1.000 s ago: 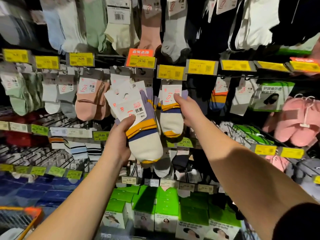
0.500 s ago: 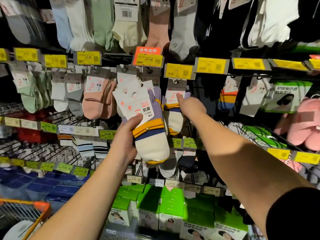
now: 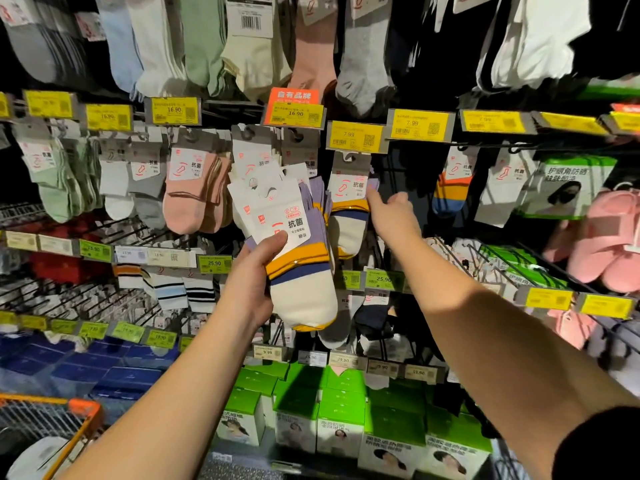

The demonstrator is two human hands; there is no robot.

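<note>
Left hand [image 3: 252, 282] clasps a fanned bundle of striped sock packs [image 3: 298, 271], thumb across the front card, held just in front of the display rack. Right hand [image 3: 391, 216] reaches the hanging sock pack [image 3: 349, 216] on its peg [image 3: 350, 156], forefinger on the purple cuff; whether it pinches cannot be told. Likely hazards: the fanned cards may slide out of the one-handed clasp; a sideways pull could tear the hanging card's hole.

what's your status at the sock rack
Left hand grips bundle of striped sock packs. Right hand has its forefinger on hanging striped pair, grip unclear. Bundle overlaps that pair's left edge.
</note>
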